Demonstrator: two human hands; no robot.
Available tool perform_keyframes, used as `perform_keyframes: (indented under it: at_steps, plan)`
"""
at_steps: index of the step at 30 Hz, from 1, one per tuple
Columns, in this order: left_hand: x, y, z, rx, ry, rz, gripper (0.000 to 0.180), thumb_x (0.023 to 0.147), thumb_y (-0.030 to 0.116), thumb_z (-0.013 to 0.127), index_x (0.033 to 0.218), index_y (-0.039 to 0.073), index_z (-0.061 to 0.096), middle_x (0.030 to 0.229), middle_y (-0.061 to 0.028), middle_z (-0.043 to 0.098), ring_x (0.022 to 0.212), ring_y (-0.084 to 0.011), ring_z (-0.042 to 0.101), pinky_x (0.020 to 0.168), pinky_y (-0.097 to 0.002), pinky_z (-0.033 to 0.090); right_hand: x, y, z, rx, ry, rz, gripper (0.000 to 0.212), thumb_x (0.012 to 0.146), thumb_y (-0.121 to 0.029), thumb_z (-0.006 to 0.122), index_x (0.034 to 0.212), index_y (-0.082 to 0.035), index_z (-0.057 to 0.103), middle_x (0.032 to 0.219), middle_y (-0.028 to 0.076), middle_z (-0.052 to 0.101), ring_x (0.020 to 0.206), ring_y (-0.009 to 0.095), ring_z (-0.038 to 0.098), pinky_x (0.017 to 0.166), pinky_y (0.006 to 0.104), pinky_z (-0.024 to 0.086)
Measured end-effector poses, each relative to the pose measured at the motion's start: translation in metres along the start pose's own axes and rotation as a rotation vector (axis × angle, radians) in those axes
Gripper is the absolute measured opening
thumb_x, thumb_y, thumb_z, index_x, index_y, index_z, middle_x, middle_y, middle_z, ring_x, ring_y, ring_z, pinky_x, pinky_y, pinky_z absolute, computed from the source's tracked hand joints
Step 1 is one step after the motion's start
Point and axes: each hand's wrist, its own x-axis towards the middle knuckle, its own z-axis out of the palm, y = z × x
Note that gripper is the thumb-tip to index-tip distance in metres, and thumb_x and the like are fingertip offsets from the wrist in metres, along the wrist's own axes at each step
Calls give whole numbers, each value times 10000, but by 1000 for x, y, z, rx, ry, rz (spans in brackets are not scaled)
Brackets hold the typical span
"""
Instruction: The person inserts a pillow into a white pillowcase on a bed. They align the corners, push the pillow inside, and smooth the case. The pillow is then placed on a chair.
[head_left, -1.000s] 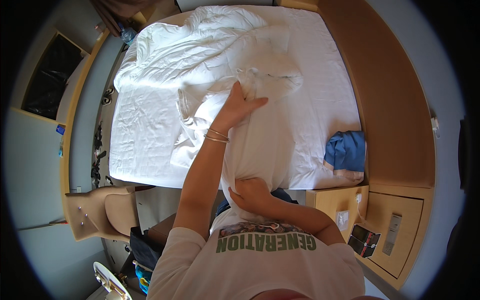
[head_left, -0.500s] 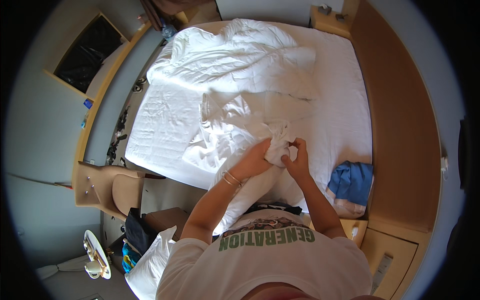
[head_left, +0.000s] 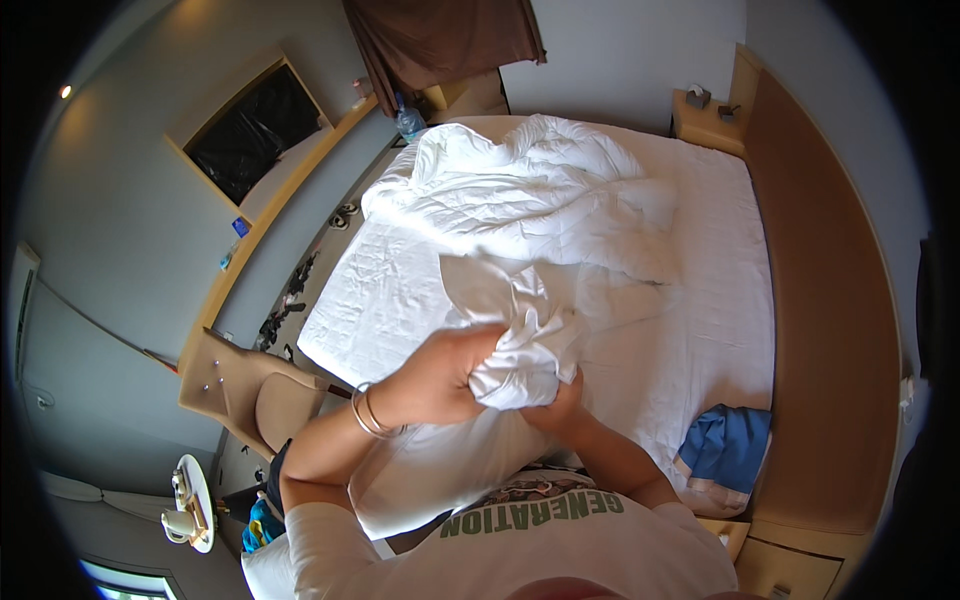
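Bed [head_left: 725,330] near at hand, rumpled quilt [head_left: 545,190] heaped across its far half; chair [head_left: 250,390] by the near left corner. White cloth [head_left: 525,362] between bed and shirt [head_left: 560,560], plump and smooth below, gathered on top, contents hidden; blue cloth [head_left: 728,440] at bed's near right, round white surface [head_left: 209,488] lower left bearing kettle [head_left: 178,525] and small items, bottle [head_left: 408,124] past the far left corner. Left hand [head_left: 440,378] and right hand [head_left: 556,408] both closed on the gathered part, folds blocking sight of some right fingers.
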Motion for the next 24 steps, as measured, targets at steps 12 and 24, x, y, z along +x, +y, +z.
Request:
perform_keyframes:
  at_steps: [12,24]
  plan:
    - [31,-38,68,-417,307,-141,353,776,-25,661,1119,-29,577,966,-87,626,876,-119,576,776,-260,473,-35,5,-25,-127,207,638,327,732,-101,748,1014,15,631,910,154,702,839,209,686,746,313,516]
    - [67,-56,79,177,240,-2,403,729,89,628,1125,28,587,862,-174,644,737,-349,629,621,-421,506,-22,18,-58,-659,-10,226,497,645,-188,730,1100,-24,615,952,144,600,879,352,536,790,443,423]
